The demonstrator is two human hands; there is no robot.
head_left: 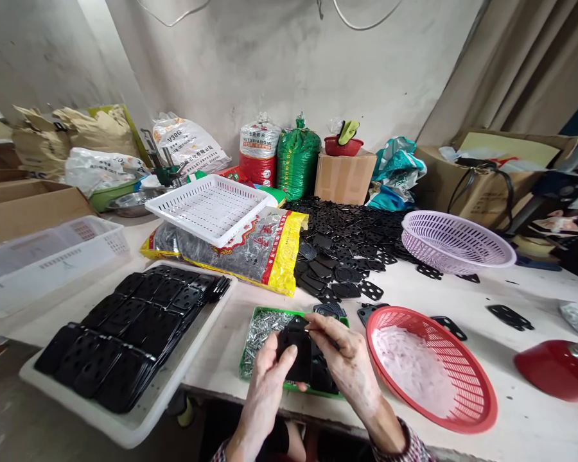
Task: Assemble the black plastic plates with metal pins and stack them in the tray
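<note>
My left hand (268,372) grips a flat black plastic plate (298,359), its thumb lying across the front. At the plate's upper right edge, the fingers of my right hand (340,350) are pinched together; whatever is between them is too small to make out. Both hands are above a green tray (243,367). Small metal pins or screws (267,324) fill its left side, and black pieces lie in its right side, partly hidden by my right hand. Just right of my right hand stands a red basket (476,391) with whitish translucent small pieces (414,372) inside.
On the left, a white tray (147,430) holds stacked black plates (125,327). Loose black plates (351,244) are heaped at the back. A white basket (207,205) rests on a yellow-edged bag (284,256). A purple basket (457,240) and a red container (556,372) stand at right.
</note>
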